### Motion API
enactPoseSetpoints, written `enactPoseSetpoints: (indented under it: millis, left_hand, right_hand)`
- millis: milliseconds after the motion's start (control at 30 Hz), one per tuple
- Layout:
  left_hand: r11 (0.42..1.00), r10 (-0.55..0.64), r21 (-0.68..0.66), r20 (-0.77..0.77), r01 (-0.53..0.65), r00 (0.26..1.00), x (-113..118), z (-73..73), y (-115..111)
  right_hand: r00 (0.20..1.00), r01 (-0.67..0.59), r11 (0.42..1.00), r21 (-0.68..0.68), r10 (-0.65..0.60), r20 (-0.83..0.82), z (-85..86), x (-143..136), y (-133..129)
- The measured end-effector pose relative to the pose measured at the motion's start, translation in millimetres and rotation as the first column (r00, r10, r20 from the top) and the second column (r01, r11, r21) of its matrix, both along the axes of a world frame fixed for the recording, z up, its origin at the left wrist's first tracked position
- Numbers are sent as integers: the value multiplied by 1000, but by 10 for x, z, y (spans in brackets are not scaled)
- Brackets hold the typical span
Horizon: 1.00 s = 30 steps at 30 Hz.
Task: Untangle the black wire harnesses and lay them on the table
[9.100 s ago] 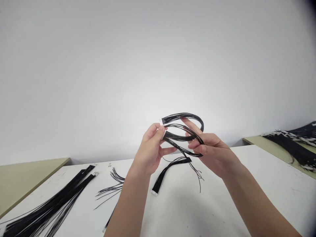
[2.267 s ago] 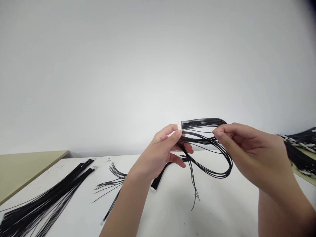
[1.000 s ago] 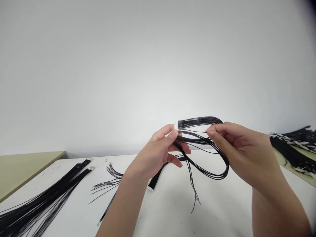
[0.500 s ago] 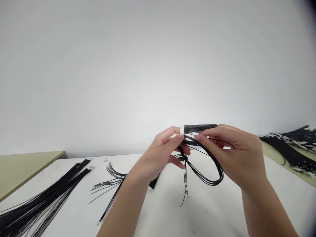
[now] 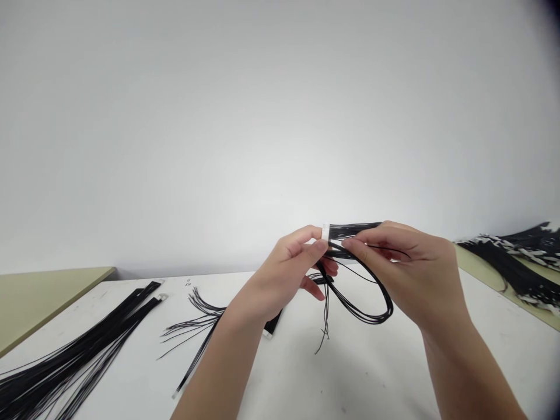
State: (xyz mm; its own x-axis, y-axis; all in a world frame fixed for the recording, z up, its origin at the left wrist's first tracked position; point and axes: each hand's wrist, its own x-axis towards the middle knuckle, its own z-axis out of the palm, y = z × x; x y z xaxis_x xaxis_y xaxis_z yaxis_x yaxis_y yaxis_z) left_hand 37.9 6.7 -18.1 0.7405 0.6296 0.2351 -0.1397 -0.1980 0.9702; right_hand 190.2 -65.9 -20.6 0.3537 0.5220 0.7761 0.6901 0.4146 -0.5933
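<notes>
Above the table, both hands hold one black wire harness [image 5: 367, 315], its wires bent into a loop that hangs between them. My left hand [image 5: 293, 268] is closed on its white connector [image 5: 325, 232], thumb and index finger at the connector's lower end. Closed in a pinch, my right hand [image 5: 406, 262] has thumb and index fingertip near the connector, on a thin single black wire [image 5: 389, 249]. The other wires run from the connector behind the right fingers. Several loose wire ends [image 5: 324, 332] dangle below my left fingers.
On the white table [image 5: 332, 385], bundles of black wires [image 5: 79, 344] lie at the left. Another harness [image 5: 201, 326] with fanned ends is partly behind my left forearm. At the right, piles of black wires with white connectors [image 5: 520, 262] rest on a yellowish surface. A pale wall stands behind.
My right hand has shifted slightly left, closer to the connector. The connector has tipped a little, and the dangling wire ends have swung slightly left. Both hands keep their hold.
</notes>
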Motion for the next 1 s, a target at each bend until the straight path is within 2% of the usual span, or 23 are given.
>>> enactPoseSetpoints:
  millis: [167,233,333,400,467,533,567,667,833,900,1000]
  left_hand:
    - [992,8,-126,40,-3,999,20,-6,17]
    - [973,53,-228,84,-32,995,15,6,36]
    - [924,150,-375,188,-70,971,-10,39,76]
    - [908,190,-412,252,-72,949,-29,59,100]
    - [907,205,-417,293,-68,934,-42,71,115]
    - [906,204,-420,313,-58,928,-48,75,118]
    - [905,199,-423,316,-50,928,-48,75,116]
    - [900,184,-435,308,-33,933,-46,75,95]
    - [899,149,-438,294,-5,944,-42,80,53]
    - [903,139,-429,292,0,946,-41,79,45]
    - [910,132,-415,289,0,948,-41,78,45]
  right_hand:
    - [1000,-3,994,108,2,15,15,72,-2]
    - [1000,10,988,153,-8,-15,22,120,-16]
    - [989,70,974,215,-39,-143,20,216,-35]
    - [986,62,989,132,-39,-164,8,289,-34]
    - [996,-39,995,-96,30,-88,-12,348,-18]
    - [987,-159,942,-295,157,-32,-36,366,8]
    - [976,-215,911,-353,218,-32,-47,357,23]
    - [948,-312,858,-409,311,-69,-62,274,51]
    - [940,-326,815,-480,335,-68,-43,167,40]
    - [948,-302,825,-478,314,-56,-41,160,31]
    - [969,-233,876,-423,245,-28,-52,154,29]
